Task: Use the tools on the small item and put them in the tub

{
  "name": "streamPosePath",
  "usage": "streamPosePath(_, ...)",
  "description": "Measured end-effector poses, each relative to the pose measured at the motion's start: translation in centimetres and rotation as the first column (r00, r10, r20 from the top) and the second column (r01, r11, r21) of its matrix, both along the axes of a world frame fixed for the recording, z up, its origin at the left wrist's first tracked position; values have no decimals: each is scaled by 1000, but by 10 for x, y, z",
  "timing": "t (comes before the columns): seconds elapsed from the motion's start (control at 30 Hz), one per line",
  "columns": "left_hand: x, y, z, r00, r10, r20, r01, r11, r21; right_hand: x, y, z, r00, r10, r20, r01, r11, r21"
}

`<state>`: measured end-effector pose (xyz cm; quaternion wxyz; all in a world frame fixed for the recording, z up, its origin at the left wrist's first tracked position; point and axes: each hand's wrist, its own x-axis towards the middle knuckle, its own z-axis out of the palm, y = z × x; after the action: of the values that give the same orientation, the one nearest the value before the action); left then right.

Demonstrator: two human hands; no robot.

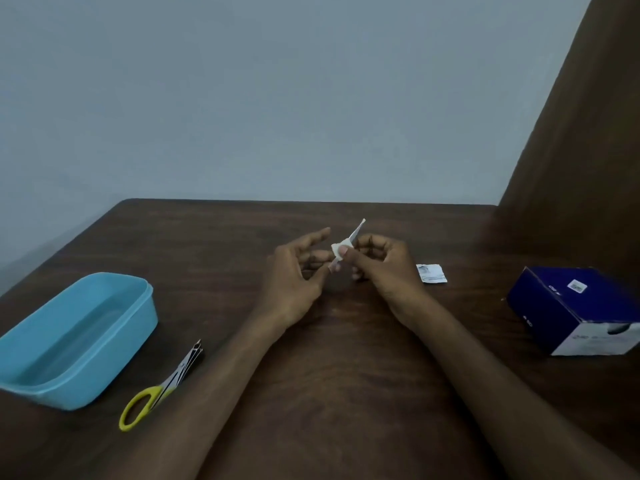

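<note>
Right hand (381, 261) pinches a small white pad (341, 250) between thumb and curled fingers, thumb on top near the pad's lower edge. A thin white strip (357, 230), probably wrapper or backing, sticks up and away from the pinch toward the far side; a bit more of it shows below the thumb. Both are held in the air above the middle of the table (346, 358), not resting on it.

Left hand (298, 271) sits just beside the pad, palm turned inward. Index finger is stretched out above the pad, the other fingers are half curled, their tips near the lower end of the piece. Cannot tell whether the left fingertips actually grip it or only touch: that spot is blurred. My read is the right hand anchors the piece while the left works on its free end, which would explain the close face-to-face hand pose.

Outward: a small torn packet (431, 273) lies flat on the table just right of the right wrist, apart from it. A dark blue box (568, 303) stands well to the right. To the left, an open light blue container (104, 341) and, just beside its near corner, yellow-handled scissors (152, 393), blades closed, touching or partly under the left forearm. Supplies flank the hands on both sides.
</note>
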<state>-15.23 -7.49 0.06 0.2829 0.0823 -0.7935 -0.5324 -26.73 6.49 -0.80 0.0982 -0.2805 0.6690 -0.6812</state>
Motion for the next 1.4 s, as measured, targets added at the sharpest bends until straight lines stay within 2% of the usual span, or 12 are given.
streamPosePath(0.17,-2,2,2,998,46,-39,-42,995,88,0,0,2,998,-22,59,25,999,-42)
streamPosePath(0.3,-1,2,3,999,-12,-39,16,995,96,-1,-1,3,997,-22,76,28,996,-82)
streamPosePath(0.47,-6,0,1,999,-22,-39,29,984,174,-1,1,3,998,54,43,-51,996,-73)
streamPosePath(0.6,-7,0,-1,999,-42,-24,47,967,249,0,1,3,998,53,43,-50,996,-77)
streamPosePath(0.8,-5,1,2,998,-59,-27,64,975,214,0,-1,2,999,-8,32,10,998,-62)
streamPosePath(1.2,-4,4,5,1000,20,-20,-16,985,173,5,-4,4,1000,2,6,-2,1000,-28)
streamPosePath(1.4,-8,1,2,1000,4,-25,1,981,193,3,-3,4,1000,-6,2,6,1000,-2)
